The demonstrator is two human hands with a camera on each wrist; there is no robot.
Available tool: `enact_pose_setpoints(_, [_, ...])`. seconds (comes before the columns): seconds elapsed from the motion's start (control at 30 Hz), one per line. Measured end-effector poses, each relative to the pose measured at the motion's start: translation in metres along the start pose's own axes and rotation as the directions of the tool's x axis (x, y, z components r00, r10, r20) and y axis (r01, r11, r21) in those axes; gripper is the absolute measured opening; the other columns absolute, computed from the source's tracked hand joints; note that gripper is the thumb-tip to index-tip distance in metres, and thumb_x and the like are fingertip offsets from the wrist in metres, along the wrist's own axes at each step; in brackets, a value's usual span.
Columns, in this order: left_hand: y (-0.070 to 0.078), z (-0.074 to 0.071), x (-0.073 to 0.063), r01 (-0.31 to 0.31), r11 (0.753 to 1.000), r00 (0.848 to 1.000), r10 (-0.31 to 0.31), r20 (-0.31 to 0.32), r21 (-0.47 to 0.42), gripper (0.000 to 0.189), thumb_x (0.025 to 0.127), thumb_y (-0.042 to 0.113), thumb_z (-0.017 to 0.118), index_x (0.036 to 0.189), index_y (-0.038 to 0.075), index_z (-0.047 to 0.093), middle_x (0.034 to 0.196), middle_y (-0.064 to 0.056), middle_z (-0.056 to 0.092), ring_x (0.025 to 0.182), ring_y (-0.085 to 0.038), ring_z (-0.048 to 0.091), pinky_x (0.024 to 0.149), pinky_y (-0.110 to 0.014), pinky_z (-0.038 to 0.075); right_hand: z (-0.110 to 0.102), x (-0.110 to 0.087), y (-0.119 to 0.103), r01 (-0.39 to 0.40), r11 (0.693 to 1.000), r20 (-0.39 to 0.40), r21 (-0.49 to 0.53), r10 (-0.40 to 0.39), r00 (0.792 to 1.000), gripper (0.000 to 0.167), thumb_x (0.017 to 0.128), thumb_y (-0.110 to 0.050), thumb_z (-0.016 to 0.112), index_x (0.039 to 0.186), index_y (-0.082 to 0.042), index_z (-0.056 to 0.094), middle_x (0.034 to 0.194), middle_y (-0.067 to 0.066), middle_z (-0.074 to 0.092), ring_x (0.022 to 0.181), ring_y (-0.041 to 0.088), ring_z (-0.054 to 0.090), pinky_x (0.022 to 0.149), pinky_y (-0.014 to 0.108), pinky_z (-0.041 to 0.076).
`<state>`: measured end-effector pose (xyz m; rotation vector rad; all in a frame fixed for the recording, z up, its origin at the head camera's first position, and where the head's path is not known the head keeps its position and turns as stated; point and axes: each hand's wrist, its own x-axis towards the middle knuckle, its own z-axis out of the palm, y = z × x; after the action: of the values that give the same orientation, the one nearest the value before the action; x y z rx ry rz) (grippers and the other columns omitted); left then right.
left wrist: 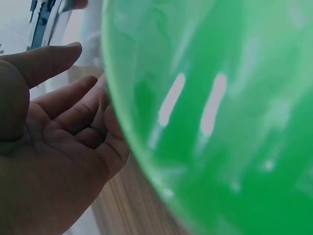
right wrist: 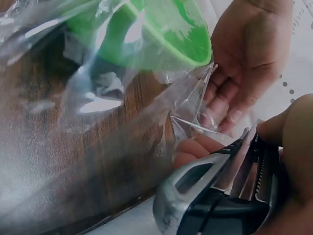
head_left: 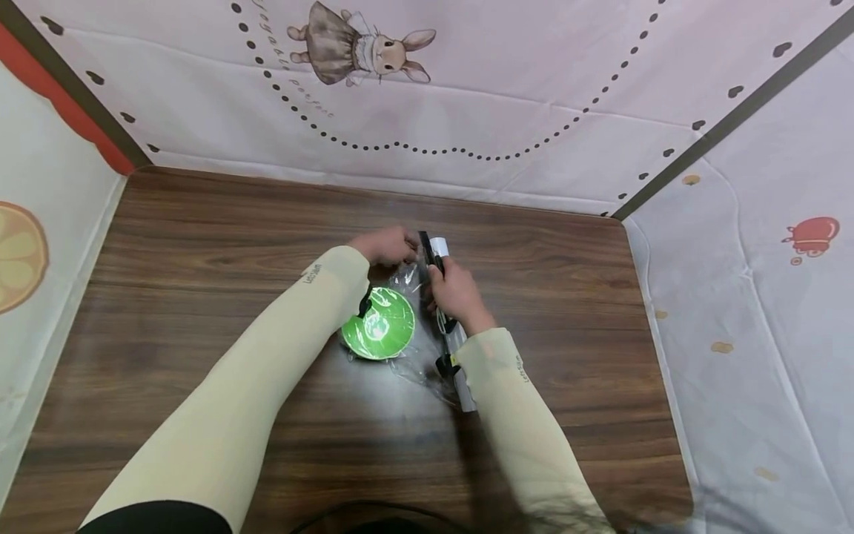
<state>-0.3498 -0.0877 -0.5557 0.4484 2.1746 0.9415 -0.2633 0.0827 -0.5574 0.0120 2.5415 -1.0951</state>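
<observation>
A green bowl [head_left: 377,323] lies left of centre on the table, with clear plastic film [right wrist: 98,88] over and beside it. My left hand [head_left: 387,245] is just beyond the bowl at the film's edge; in the left wrist view its thumb stands apart from partly bent fingers, and no object shows in the palm. My right hand [head_left: 459,293] grips a long silver-and-black tool [right wrist: 220,196] with a toothed edge, whose exact kind I cannot tell. In the right wrist view the film runs up to this tool. A white tube [head_left: 467,393] lies under the right hand.
The wood-grain table [head_left: 220,245] meets a printed cloth wall [head_left: 467,104] at the back and similar walls at both sides. A dark cable [head_left: 373,506] curves along the near edge. Both forearms wear pale sleeves [head_left: 267,363].
</observation>
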Motion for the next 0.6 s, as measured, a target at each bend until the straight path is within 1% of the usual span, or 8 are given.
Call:
enact_pose_setpoints(0.07, [-0.004, 0.000, 0.001, -0.011, 1.000, 1.000, 0.011, -0.007, 0.006, 0.018, 0.094, 0.011, 0.053, 0.099, -0.002, 0.065, 0.080, -0.008, 0.060, 0.066, -0.015, 0.049, 0.060, -0.025, 0.041, 0.000, 0.000, -0.001, -0.005, 1.000, -0.011, -0.005, 0.005, 1.000, 0.026, 0.105, -0.032, 0.038, 0.106, -0.009, 0.050, 0.081, 0.015, 0.070, 0.056, 0.024, 0.068, 0.051, 0.033, 0.054])
enact_pose_setpoints(0.1, [-0.005, 0.000, 0.001, -0.016, 1.000, 1.000, 0.016, -0.012, 0.019, 0.017, 0.094, 0.011, 0.054, 0.090, -0.002, 0.065, 0.073, -0.005, 0.057, 0.063, -0.014, 0.047, 0.059, -0.025, 0.040, 0.000, 0.000, -0.001, -0.010, 1.000, -0.014, -0.011, 0.010, 1.000, 0.025, 0.105, -0.032, 0.039, 0.106, -0.009, 0.050, 0.081, 0.015, 0.070, 0.056, 0.024, 0.068, 0.051, 0.032, 0.054])
enact_pose_setpoints(0.2, [-0.008, 0.001, 0.001, -0.027, 0.999, 0.999, 0.028, -0.039, 0.035, 0.024, 0.095, 0.015, 0.054, 0.077, 0.000, 0.062, 0.062, 0.003, 0.048, 0.060, -0.013, 0.044, 0.059, -0.026, 0.038, -0.001, 0.000, -0.002, -0.026, 0.999, -0.011, -0.035, 0.025, 1.000, 0.025, 0.105, -0.032, 0.039, 0.106, -0.010, 0.050, 0.081, 0.014, 0.070, 0.055, 0.023, 0.067, 0.051, 0.032, 0.053])
enact_pose_setpoints(0.23, [-0.008, 0.002, 0.001, -0.033, 0.999, 0.998, 0.035, -0.047, 0.043, 0.027, 0.096, 0.017, 0.054, 0.077, 0.001, 0.062, 0.061, 0.003, 0.048, 0.060, -0.014, 0.044, 0.060, -0.026, 0.039, -0.001, 0.000, -0.003, -0.027, 0.999, -0.012, -0.047, 0.027, 1.000, 0.025, 0.105, -0.032, 0.039, 0.106, -0.010, 0.050, 0.080, 0.013, 0.070, 0.054, 0.022, 0.066, 0.051, 0.032, 0.053])
enact_pose_setpoints(0.3, [-0.008, 0.003, 0.001, -0.043, 0.998, 0.997, 0.045, -0.065, 0.044, 0.030, 0.098, 0.022, 0.053, 0.081, 0.001, 0.066, 0.066, 0.001, 0.053, 0.063, -0.014, 0.046, 0.063, -0.027, 0.040, -0.001, 0.001, -0.003, -0.032, 0.998, -0.014, -0.063, 0.031, 0.999, 0.025, 0.104, -0.032, 0.039, 0.107, -0.010, 0.050, 0.080, 0.013, 0.070, 0.053, 0.020, 0.065, 0.051, 0.032, 0.052])
enact_pose_setpoints(0.43, [-0.010, 0.005, 0.002, -0.056, 0.998, 0.994, 0.055, -0.089, -0.008, 0.031, 0.100, 0.025, 0.051, 0.097, 0.002, 0.071, 0.076, -0.003, 0.059, 0.069, -0.015, 0.048, 0.067, -0.028, 0.041, -0.002, 0.000, -0.005, -0.032, 0.995, -0.031, -0.092, 0.029, 0.999, 0.027, 0.104, -0.032, 0.039, 0.110, -0.009, 0.051, 0.077, 0.011, 0.068, 0.050, 0.017, 0.064, 0.051, 0.031, 0.052])
enact_pose_setpoints(0.6, [-0.014, 0.007, 0.003, -0.063, 0.996, 0.992, 0.056, -0.117, -0.056, 0.032, 0.102, 0.024, 0.047, 0.100, 0.002, 0.070, 0.069, 0.000, 0.051, 0.065, -0.014, 0.046, 0.065, -0.028, 0.041, -0.003, 0.003, -0.008, -0.040, 0.987, -0.038, -0.154, 0.034, 0.999, 0.031, 0.105, -0.033, 0.038, 0.117, -0.006, 0.049, 0.076, 0.010, 0.063, 0.048, 0.016, 0.063, 0.053, 0.030, 0.051])
